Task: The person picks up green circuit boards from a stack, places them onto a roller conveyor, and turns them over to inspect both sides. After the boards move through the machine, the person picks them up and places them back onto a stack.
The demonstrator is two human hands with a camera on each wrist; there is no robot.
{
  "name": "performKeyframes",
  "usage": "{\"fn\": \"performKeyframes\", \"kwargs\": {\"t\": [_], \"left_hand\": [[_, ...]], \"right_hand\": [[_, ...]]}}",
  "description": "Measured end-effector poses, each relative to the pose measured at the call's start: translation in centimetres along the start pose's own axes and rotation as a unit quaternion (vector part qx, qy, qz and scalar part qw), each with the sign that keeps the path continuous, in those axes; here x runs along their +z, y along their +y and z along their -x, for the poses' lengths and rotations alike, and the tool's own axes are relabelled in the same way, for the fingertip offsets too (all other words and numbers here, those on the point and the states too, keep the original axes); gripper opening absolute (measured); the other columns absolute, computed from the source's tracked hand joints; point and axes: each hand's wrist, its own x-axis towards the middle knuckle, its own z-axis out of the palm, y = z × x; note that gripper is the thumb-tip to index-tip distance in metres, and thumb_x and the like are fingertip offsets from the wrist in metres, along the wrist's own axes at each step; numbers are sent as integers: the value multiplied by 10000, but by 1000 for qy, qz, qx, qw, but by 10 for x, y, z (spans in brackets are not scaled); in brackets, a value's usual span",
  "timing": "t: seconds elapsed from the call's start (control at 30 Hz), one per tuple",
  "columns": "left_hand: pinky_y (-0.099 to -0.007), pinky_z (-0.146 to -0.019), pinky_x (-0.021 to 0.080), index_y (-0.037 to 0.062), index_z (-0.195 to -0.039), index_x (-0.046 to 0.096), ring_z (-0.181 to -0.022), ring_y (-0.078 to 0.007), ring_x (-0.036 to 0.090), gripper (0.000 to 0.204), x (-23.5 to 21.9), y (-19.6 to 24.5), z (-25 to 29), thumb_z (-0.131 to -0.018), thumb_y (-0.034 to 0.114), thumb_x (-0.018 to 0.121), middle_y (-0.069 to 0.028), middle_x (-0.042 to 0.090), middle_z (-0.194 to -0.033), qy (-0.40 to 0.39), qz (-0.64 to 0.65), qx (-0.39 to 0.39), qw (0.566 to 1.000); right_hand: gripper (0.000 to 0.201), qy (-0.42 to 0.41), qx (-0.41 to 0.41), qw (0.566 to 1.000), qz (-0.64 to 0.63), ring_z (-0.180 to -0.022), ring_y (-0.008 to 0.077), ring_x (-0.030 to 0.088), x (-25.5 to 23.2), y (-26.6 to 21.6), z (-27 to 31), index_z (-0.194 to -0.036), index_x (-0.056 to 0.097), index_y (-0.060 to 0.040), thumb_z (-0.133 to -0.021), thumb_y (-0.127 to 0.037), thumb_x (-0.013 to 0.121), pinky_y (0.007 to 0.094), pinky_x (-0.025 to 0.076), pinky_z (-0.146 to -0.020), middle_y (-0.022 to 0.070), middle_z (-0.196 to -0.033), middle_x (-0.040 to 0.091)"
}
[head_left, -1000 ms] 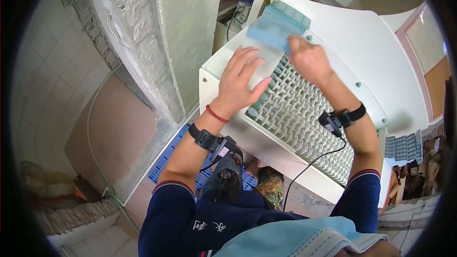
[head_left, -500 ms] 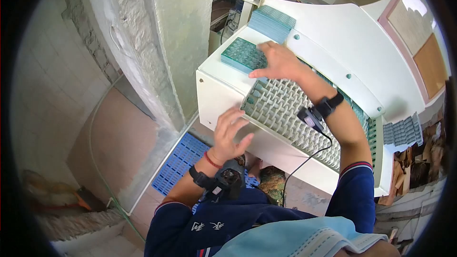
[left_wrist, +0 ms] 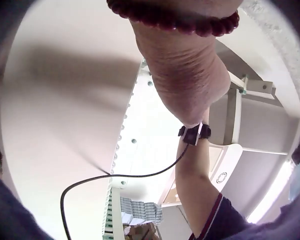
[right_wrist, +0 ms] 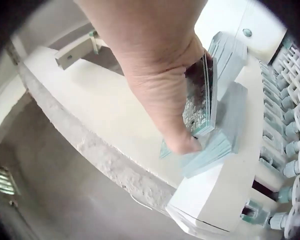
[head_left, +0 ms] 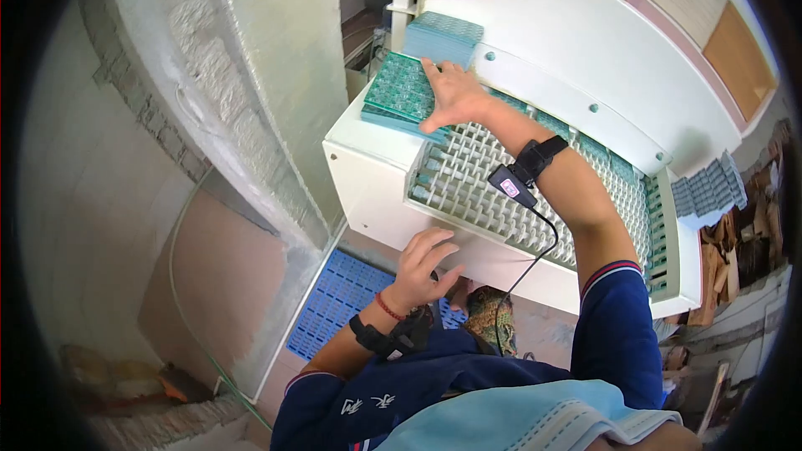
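Note:
My right hand [head_left: 455,93] grips a few thin green circuit boards [head_left: 397,86] by their edges, with the thumb on the near side and the fingers spread over the far side. These boards sit tilted just above a lower stack of boards [head_left: 386,120] on the machine's white end ledge. In the right wrist view the thumb lies along the lifted boards' edge [right_wrist: 210,107], over the fanned stack [right_wrist: 210,152]. In front of the machine's white side panel, my left hand [head_left: 424,271] hangs with loosely bent fingers, holding nothing.
A second board stack [head_left: 441,38] stands behind on the ledge. Rows of white conveyor rollers [head_left: 493,175] run rightward from the ledge. Grey corrugated pieces [head_left: 708,186] stand at the far right end. A rough pillar [head_left: 276,92] rises close on the left.
My right hand put a blurred stack of boards down on the ledge, then took hold of the top few and tilted them up. The left hand drew back from the ledge toward the body.

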Motion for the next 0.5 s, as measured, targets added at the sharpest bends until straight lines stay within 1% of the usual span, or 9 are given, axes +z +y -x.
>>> {"fn": "performKeyframes", "kwargs": {"t": [0.03, 0.1, 0.2, 0.23, 0.3, 0.33, 0.4, 0.43, 0.5], "left_hand": [[-398, -854, 468, 20, -958, 603, -993, -339, 556, 320, 2, -1, 0, -672, 88, 729, -149, 568, -1093, 1, 6, -11, 1000], [-394, -860, 461, 21, -957, 606, -989, -339, 554, 307, 4, -3, 3, -682, 87, 724, -156, 571, -1080, 3, 17, -37, 999], [-378, -882, 452, 17, -1004, 587, -991, -305, 555, 276, 7, -5, -1, -754, 84, 683, -159, 550, -1127, 19, 60, -111, 992], [-376, -899, 446, 11, -1057, 560, -1023, -292, 540, 293, 12, -9, -1, -790, 93, 650, -161, 525, -1168, 32, 143, -153, 977], [-371, -931, 432, 0, -1163, 505, -1087, -267, 511, 330, 27, -15, -2, -862, 110, 584, -166, 476, -1249, 51, 306, -234, 921], [-372, -946, 424, -8, -1218, 449, -1128, -262, 482, 375, 34, -13, -5, -884, 125, 554, -164, 440, -1286, 36, 364, -246, 898], [-374, -975, 407, -22, -1330, 336, -1210, -250, 423, 467, 49, -7, -10, -928, 155, 494, -160, 368, -1361, 3, 473, -272, 838], [-411, -994, 389, -44, -1396, 209, -1283, -283, 362, 562, 58, -3, -11, -967, 262, 404, -175, 327, -1397, -34, 491, -282, 824], [-402, -998, 384, -37, -1402, 207, -1292, -275, 354, 566, 73, 9, -16, -973, 284, 389, -171, 309, -1410, -54, 583, -306, 751]], "right_hand": [[1165, 18, 11, 1000, -7, -1118, 407, 457, -2, 4, 5, -1366, 215, 110, -492, -454, 739, 384, 397, -957, 304, -1187, 453], [1159, 53, 30, 994, -90, -1127, 409, 455, -11, 15, 22, -1360, 228, 118, -491, -451, 742, 380, 393, -964, 314, -1192, 448], [1170, 85, 49, 979, -180, -1162, 422, 441, -22, 30, 65, -1352, 244, 134, -492, -474, 755, 384, 367, -991, 345, -1223, 425], [1179, 95, 52, 975, -195, -1166, 424, 440, -22, 34, 86, -1351, 243, 138, -491, -481, 758, 390, 359, -998, 351, -1228, 421], [1196, 108, 75, 966, -222, -1167, 424, 443, -12, 39, 130, -1347, 244, 147, -482, -489, 770, 403, 345, -1009, 354, -1232, 422], [1205, 114, 94, 961, -234, -1164, 421, 449, 1, 41, 152, -1344, 246, 153, -475, -489, 778, 410, 339, -1013, 351, -1231, 428], [1200, 133, 132, 945, -267, -1118, 431, 471, 25, 35, 196, -1328, 249, 163, -464, -477, 783, 405, 371, -982, 358, -1181, 450], [1198, 141, 151, 936, -286, -1095, 436, 482, 35, 31, 215, -1319, 250, 168, -458, -470, 785, 403, 387, -967, 362, -1156, 460], [1188, 159, 186, 922, -299, -1064, 430, 498, 55, 21, 245, -1315, 257, 166, -457, -458, 791, 402, 401, -944, 348, -1126, 477]]}}
